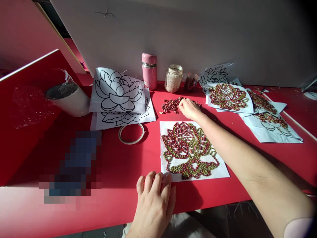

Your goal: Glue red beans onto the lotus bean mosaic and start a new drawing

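Close to the table's front edge, my left hand (pixel 155 201) rests palm down, fingers bent and slightly apart, holding nothing. Its fingertips lie at the lower left corner of a white sheet (pixel 224 172). A flower picture (pixel 189 145) made of red and green beans covers much of that sheet. Beyond the sheet, my right hand (pixel 189 108) reaches into a pile of dark red beans (pixel 169 105). Its fingers are drawn together and point down at the beans; whatever they grip is hidden. My right forearm passes over the sheet's right side.
Left are printed lotus drawings (pixel 119 92), a tape ring (pixel 131 134), a white roll (pixel 70 99) and a blurred dark patch (pixel 79 162). A pink flask (pixel 149 71), glass jar (pixel 173 78) and small bean container (pixel 190 81) stand behind the pile. Bean-covered sheets (pixel 229 97) lie right.
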Action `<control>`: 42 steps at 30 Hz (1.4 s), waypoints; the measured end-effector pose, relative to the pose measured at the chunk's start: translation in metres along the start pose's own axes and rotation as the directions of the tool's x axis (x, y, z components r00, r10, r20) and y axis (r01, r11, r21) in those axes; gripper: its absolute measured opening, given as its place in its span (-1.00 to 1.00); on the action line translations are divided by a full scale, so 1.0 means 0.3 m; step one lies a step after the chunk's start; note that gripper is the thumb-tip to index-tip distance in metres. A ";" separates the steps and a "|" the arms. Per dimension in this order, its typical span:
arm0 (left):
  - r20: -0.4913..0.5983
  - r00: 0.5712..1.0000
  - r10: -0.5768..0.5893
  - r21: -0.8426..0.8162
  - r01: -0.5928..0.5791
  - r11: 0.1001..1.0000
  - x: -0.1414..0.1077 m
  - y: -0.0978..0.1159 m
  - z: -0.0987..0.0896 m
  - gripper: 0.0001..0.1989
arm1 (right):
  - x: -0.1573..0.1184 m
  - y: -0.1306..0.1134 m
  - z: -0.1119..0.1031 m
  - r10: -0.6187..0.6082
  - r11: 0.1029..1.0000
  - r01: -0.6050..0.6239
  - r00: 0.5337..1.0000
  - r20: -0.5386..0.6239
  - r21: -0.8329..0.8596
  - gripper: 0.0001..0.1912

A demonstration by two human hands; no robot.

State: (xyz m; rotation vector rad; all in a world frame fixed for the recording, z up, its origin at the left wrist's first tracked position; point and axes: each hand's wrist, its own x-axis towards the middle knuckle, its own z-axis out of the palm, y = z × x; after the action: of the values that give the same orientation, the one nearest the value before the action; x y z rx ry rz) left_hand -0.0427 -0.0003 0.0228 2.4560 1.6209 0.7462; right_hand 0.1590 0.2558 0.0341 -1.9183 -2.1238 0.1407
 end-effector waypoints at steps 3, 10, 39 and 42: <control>0.003 1.000 -0.010 0.001 0.010 1.000 0.000 0.004 0.002 -0.78 | -0.021 -0.014 -0.036 0.003 0.999 0.000 0.999 -0.045 0.051 -0.92; -0.002 1.000 -0.006 -0.015 0.006 1.000 0.002 0.005 -0.006 -0.78 | -0.266 -0.109 -0.116 -0.321 0.861 0.318 0.945 -0.060 0.397 -0.90; 0.011 1.000 -0.016 -0.042 0.016 0.999 -0.011 0.005 0.002 -0.80 | -0.615 -0.229 -0.066 -0.452 0.872 0.377 0.865 0.218 0.311 -0.90; 0.007 1.000 -0.019 -0.049 0.019 0.999 -0.011 0.005 0.001 -0.80 | -0.614 -0.230 -0.066 -0.454 0.873 0.381 0.862 0.224 0.304 -0.91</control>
State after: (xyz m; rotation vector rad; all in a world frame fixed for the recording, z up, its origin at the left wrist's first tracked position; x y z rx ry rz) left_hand -0.0422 -0.0040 0.0219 2.4033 1.6015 0.7658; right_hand 0.1133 0.0637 0.0452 -1.3154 -2.5182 0.5996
